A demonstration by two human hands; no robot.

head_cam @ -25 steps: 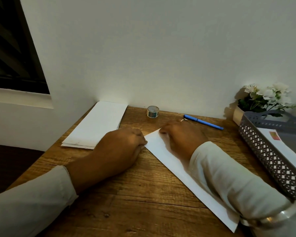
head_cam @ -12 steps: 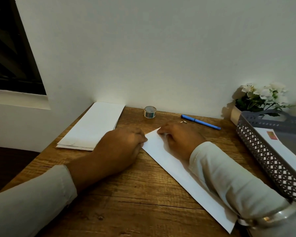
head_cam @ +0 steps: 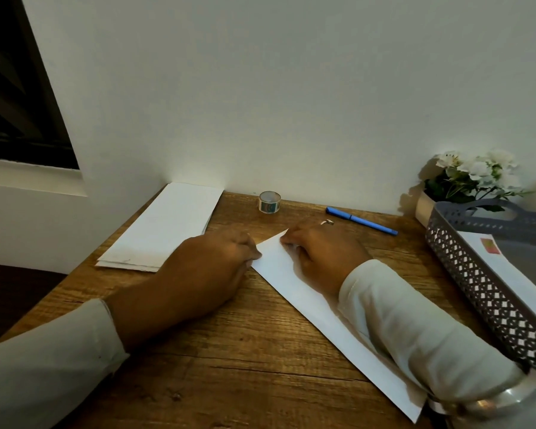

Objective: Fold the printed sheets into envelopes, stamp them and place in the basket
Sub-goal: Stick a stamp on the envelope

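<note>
Both busy: left hand (head_cam: 217,267) and right hand (head_cam: 322,252) pinch the 12 o'clock end of the folded sheet (head_cam: 304,301); looks light, floppy, probably slippery, so grip corners.

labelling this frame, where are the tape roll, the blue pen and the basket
tape roll (head_cam: 269,204), head view, its patterned side wall
blue pen (head_cam: 362,221), head view, middle of the barrel
basket (head_cam: 483,298), head view, its perforated near wall
</note>
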